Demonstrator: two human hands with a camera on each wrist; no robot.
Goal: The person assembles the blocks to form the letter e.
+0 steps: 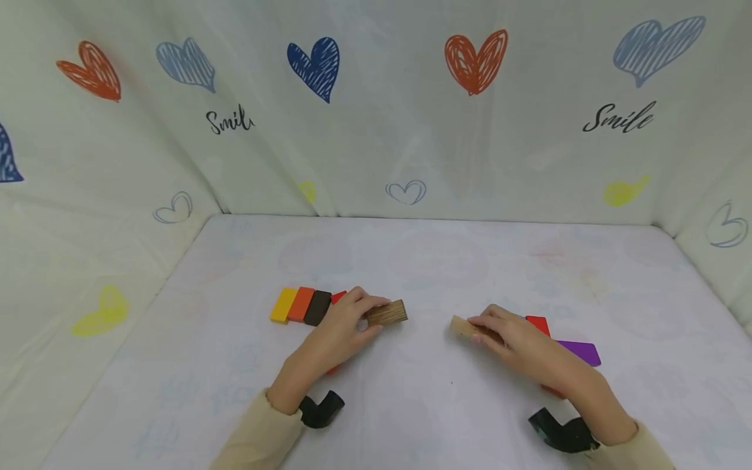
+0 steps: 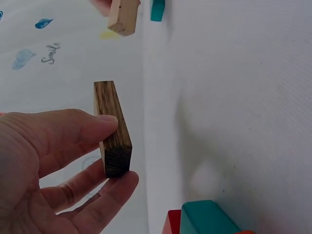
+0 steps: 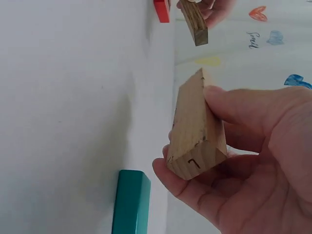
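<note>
My left hand (image 1: 343, 326) pinches a dark brown wooden block (image 1: 389, 313) between thumb and fingers; the left wrist view shows the grain of this block (image 2: 111, 112). To the right, my right hand (image 1: 511, 336) grips a light wooden block (image 1: 463, 327) by its sides. A mark like a 7 shows on the near end of that light block (image 3: 192, 163) in the right wrist view. Shadows fall on the white surface beside both blocks, which look raised above it. The two blocks point towards each other with a gap between them.
Yellow (image 1: 283, 305), orange (image 1: 301, 303) and black (image 1: 318, 308) blocks stand in a row by the left hand. Red (image 1: 538, 325) and purple (image 1: 579, 352) blocks lie behind the right hand. A teal block (image 3: 130, 202) is below it. Black curved pieces (image 1: 322, 411) sit at both wrists.
</note>
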